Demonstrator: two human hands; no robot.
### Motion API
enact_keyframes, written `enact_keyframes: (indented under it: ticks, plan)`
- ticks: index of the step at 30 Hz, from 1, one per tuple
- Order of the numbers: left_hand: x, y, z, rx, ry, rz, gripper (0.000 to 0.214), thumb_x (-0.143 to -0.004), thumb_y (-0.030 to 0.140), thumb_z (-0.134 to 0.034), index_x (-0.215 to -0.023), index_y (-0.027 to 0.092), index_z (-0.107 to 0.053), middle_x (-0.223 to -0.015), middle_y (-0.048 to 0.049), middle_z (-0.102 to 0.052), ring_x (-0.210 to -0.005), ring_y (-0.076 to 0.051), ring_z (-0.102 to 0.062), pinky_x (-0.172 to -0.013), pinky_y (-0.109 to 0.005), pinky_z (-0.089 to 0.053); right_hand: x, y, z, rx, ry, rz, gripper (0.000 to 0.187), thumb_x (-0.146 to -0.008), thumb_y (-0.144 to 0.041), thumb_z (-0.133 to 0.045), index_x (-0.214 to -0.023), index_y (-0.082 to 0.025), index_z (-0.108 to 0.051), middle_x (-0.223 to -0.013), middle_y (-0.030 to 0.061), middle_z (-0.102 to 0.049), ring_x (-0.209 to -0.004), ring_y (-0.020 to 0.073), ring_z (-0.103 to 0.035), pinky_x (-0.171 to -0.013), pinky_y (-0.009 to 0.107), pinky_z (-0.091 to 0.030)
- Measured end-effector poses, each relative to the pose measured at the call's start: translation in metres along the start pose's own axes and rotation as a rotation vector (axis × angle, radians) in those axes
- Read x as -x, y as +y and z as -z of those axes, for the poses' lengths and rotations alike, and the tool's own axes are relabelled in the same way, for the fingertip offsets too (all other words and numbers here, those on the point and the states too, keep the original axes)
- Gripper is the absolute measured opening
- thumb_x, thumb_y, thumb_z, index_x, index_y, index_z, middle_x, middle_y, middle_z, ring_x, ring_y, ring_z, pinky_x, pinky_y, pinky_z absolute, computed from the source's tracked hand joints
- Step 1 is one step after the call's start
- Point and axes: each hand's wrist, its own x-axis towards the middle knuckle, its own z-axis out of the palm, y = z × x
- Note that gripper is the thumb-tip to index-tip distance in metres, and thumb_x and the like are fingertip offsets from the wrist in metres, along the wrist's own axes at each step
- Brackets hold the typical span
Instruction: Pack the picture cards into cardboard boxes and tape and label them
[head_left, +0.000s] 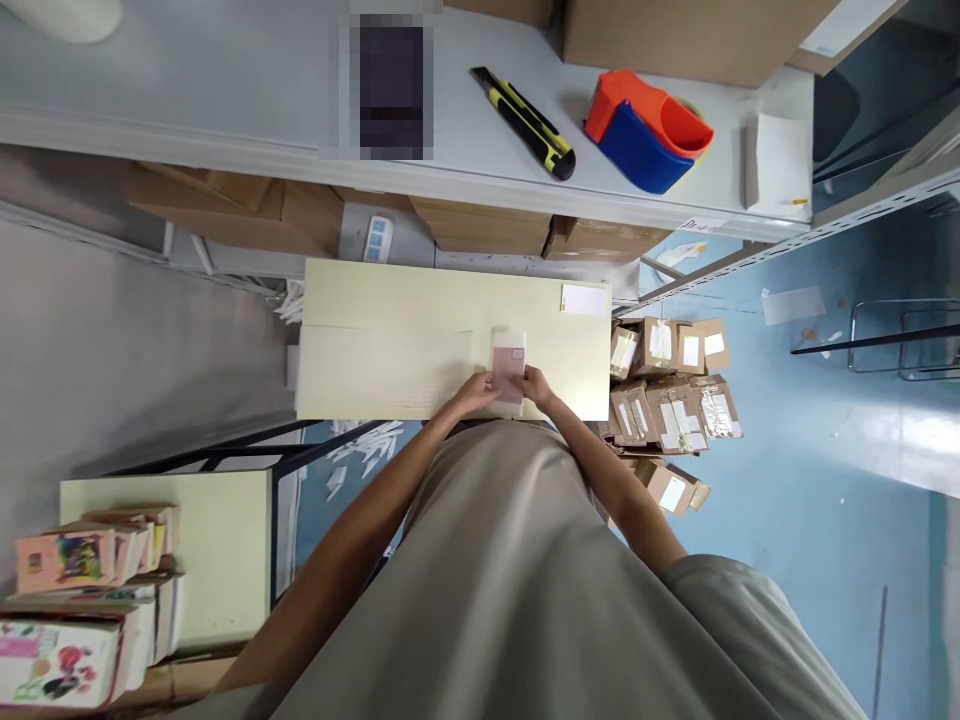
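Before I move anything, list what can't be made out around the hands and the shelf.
All in the head view:
Pink packet: underside hidden by its own top; any print is too small.
Left hand and right hand: too small to tell whether fingertips reach under the packet.
Dark thing on the shelf: blurred into blocks.
Big carton: cut off by the top edge.

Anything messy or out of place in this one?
Yes: white strips lie strewn below the near edge of the table, on the left, like scraps dropped rather than binned. A pixelated patch hides part of the shelf. The pink item shows no clear damage.
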Motion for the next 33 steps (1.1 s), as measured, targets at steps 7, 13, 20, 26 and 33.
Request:
enact_keyframes:
  ticks: [7, 13, 20, 26, 33]
  plan:
    - [0.022, 0.025, 0.053, 0.277, 0.293, -0.022, 0.054, -0.099, 0.038, -0.076, -0.146, 0.014, -0.067, -0.156, -0.0219, -0.072, -0.137, -0.03, -0.075, -0.116, -0.041, -0.061, 0.026, -0.038, 0.045, -0.339, -0.148, 0.146, 0.056, -0.079, -0.063, -0.092, -0.11, -0.019, -0.074, -0.105, 0.0081, -0.085, -0.096, 0.0234, -0.076, -0.078, 0.029, -0.063]
    - [0.048, 0.076, 0.073, 0.854, -0.017, -0.121, 0.082, -0.088, 0.09, -0.075, -0.122, 0.015, -0.08, -0.125, -0.0193, -0.085, -0.126, -0.038, -0.079, -0.106, -0.048, -0.065, 0.049, -0.07, 0.065, -0.561, -0.308, 0.275, 0.063, -0.074, -0.062, -0.104, -0.117, -0.023, -0.081, -0.111, 0.0065, -0.088, -0.101, 0.024, -0.08, -0.084, 0.031, -0.067]
    - [0.074, 0.111, 0.07, 0.624, 0.162, -0.206, 0.067, -0.081, 0.084, -0.085, -0.079, 0.019, -0.067, -0.073, -0.0008, -0.065, -0.071, -0.018, -0.062, -0.065, -0.028, -0.048, 0.056, -0.079, 0.063, -0.53, -0.346, 0.289, 0.061, -0.076, -0.063, -0.104, -0.118, -0.023, -0.082, -0.116, 0.005, -0.089, -0.099, 0.0237, -0.081, -0.087, 0.033, -0.069]
    - [0.074, 0.113, 0.072, 0.311, 0.275, -0.27, 0.063, -0.093, 0.079, -0.068, -0.07, 0.024, -0.052, -0.061, 0.0035, -0.048, -0.06, -0.014, -0.043, -0.06, -0.028, -0.033, 0.047, -0.068, 0.056, -0.426, -0.154, 0.298, 0.07, -0.076, -0.069, -0.099, -0.126, -0.023, -0.08, -0.126, 0.0099, -0.087, -0.112, 0.0287, -0.081, -0.099, 0.042, -0.068]
    - [0.083, 0.124, 0.072, -0.32, 0.414, -0.174, 0.032, -0.112, 0.039, -0.054, -0.108, 0.021, -0.081, -0.084, -0.0094, -0.079, -0.079, -0.028, -0.073, -0.075, -0.034, -0.047, 0.054, -0.066, 0.023, -0.322, 0.025, 0.284, 0.071, -0.082, -0.074, -0.09, -0.132, -0.025, -0.077, -0.15, 0.0154, -0.077, -0.131, 0.0314, -0.074, -0.113, 0.049, -0.062]
